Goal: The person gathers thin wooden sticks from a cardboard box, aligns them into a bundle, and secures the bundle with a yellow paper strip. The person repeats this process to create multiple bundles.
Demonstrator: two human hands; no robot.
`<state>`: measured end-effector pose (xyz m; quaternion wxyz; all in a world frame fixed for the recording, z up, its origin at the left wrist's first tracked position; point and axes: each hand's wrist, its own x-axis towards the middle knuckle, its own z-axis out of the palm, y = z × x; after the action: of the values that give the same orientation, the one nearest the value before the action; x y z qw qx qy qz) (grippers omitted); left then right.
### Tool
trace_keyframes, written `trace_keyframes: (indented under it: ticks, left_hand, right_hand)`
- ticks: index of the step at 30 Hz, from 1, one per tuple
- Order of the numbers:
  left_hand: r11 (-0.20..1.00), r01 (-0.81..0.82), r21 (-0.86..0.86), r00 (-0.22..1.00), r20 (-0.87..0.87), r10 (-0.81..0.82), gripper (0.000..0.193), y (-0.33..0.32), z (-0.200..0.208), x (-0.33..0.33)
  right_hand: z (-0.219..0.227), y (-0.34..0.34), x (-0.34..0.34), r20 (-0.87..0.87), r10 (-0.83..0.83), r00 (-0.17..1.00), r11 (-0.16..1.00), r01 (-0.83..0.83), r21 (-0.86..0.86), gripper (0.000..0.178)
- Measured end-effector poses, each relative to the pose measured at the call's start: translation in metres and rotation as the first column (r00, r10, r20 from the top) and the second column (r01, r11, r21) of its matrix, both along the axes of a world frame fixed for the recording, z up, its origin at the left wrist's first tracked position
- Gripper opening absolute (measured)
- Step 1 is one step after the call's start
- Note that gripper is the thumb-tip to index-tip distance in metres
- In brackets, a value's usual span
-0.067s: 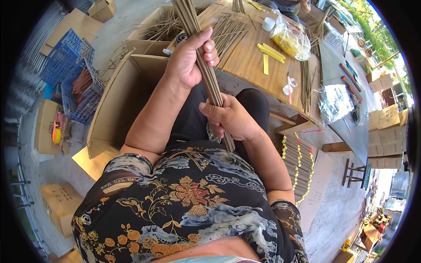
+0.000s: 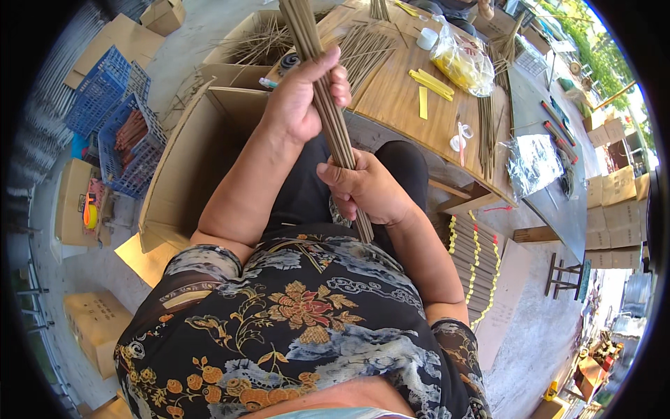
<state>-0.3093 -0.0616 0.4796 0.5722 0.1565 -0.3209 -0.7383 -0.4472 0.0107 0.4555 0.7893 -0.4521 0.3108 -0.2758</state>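
A bundle of long, thin brown incense sticks (image 2: 331, 115) slants over my lap, its top leaning away to the left and its lower end near my shirt. My left hand (image 2: 304, 94) is closed round the upper part, thumb laid along the sticks. Lower down, my right hand (image 2: 366, 185) grips the same bundle with its thumb across the front. The far tip of the bundle runs out of the picture at the top. More loose incense sticks (image 2: 366, 52) lie on the wooden table (image 2: 391, 105) just beyond my hands.
An open cardboard box (image 2: 178, 164) stands at my left, with blue crates (image 2: 129, 146) past it. Yellow paper strips (image 2: 431, 84) and a plastic bag (image 2: 464, 59) lie on the table. Banded stick bundles (image 2: 474, 269) rest low on the right. Another person (image 2: 457, 10) sits across the table.
The upper end of the bundle has tipped slightly to the right, and my left hand has shifted a little with it. My right hand stays in place.
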Motion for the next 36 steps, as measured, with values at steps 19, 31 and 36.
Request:
trace_keyframes:
  ticks: [19,31,36]
  left_hand:
    - [0.986,0.141,0.085,0.990,-0.043,-0.137,0.028,0.008,-0.015,-0.018]
    - [0.984,-0.090,0.154,0.992,0.097,0.076,0.026,-0.004,-0.018,-0.015]
    - [0.939,-0.270,0.213,0.946,0.241,0.217,0.027,-0.003,-0.017,-0.018]
  right_hand:
    - [-0.012,-0.002,-0.017,0.003,0.029,1.000,0.998,-0.029,0.048,0.026]
    - [-0.022,-0.005,-0.007,-0.255,-0.134,0.958,0.979,0.087,-0.187,0.024]
    - [-0.035,-0.010,0.000,-0.402,-0.281,0.872,0.909,0.107,-0.403,0.025]
